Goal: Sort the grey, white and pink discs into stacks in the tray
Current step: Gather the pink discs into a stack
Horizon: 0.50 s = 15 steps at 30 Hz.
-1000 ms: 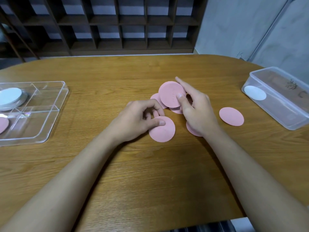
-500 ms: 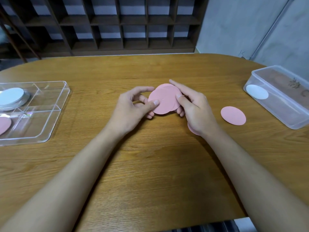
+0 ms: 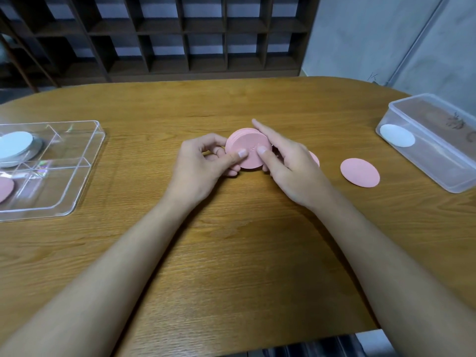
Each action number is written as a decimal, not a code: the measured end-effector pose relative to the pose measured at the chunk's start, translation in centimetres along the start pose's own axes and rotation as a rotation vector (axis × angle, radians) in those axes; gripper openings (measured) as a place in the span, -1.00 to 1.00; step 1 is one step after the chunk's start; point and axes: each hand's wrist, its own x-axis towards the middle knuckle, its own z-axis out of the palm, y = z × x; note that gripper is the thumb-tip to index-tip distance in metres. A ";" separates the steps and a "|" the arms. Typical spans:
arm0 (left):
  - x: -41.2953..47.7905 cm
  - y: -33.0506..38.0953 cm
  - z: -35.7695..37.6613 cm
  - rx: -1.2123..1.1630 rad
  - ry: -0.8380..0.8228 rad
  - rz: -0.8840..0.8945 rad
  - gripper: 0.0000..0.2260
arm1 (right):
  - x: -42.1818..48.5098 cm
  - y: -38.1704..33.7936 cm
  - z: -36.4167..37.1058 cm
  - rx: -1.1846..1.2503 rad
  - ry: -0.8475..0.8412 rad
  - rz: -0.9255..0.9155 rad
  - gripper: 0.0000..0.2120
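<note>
- The person's left hand and right hand are together gripping a stack of pink discs, holding it tilted at the middle of the wooden table.
- Both thumbs are pressing on the top face, and the left hand's fingers are curling behind the stack. The right forefinger is lying straight along its far rim.
- The discs are looking thin, flat, round and matte, with faint embossed lettering on the top face. They are probably light and fairly stiff, and not fragile.
- Such smooth, thin pieces are likely to slide against each other, so the stack is best taken by its rim from opposite sides, with a thumb pressing on top.
- One loose pink disc is lying flat on the table to the right, apart from the hands. Another pink disc is peeking out from behind the right hand.
- The flat ones will probably need an edge lifted with a fingernail or a slide to the table's edge.
- The clear, hard plastic tray with dividers is sitting well to the left. It is holding a white stack over what seems a grey one, and a pink disc in a nearer compartment.
- A translucent container at the right is holding one white disc.
</note>
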 end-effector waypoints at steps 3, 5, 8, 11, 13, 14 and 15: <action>-0.1 0.1 0.0 -0.003 -0.011 -0.004 -0.78 | -0.2 -0.1 -0.2 -0.041 0.004 -0.021 -0.56; -0.1 0.0 0.0 0.082 -0.033 0.043 -0.81 | -0.1 -0.1 -0.4 -0.051 0.040 -0.037 -0.58; -0.2 -0.6 -0.2 0.425 0.001 0.232 -0.79 | 0.2 0.5 -0.9 -0.035 0.142 -0.029 -0.60; -0.2 -1.0 -0.3 0.662 -0.025 0.353 -0.62 | 0.5 1.0 -1.5 -0.008 0.252 0.031 -0.61; -0.2 -1.3 -0.4 0.746 -0.098 0.366 -0.53 | 0.6 1.2 -1.9 -0.009 0.302 0.063 -0.61; -0.1 -1.4 -0.4 0.792 -0.151 0.367 -0.47 | 0.6 1.2 -2.0 -0.010 0.320 0.074 -0.61; -0.1 -1.5 -0.3 0.845 -0.215 0.356 -0.41 | 0.6 1.2 -2.1 -0.011 0.334 0.085 -0.62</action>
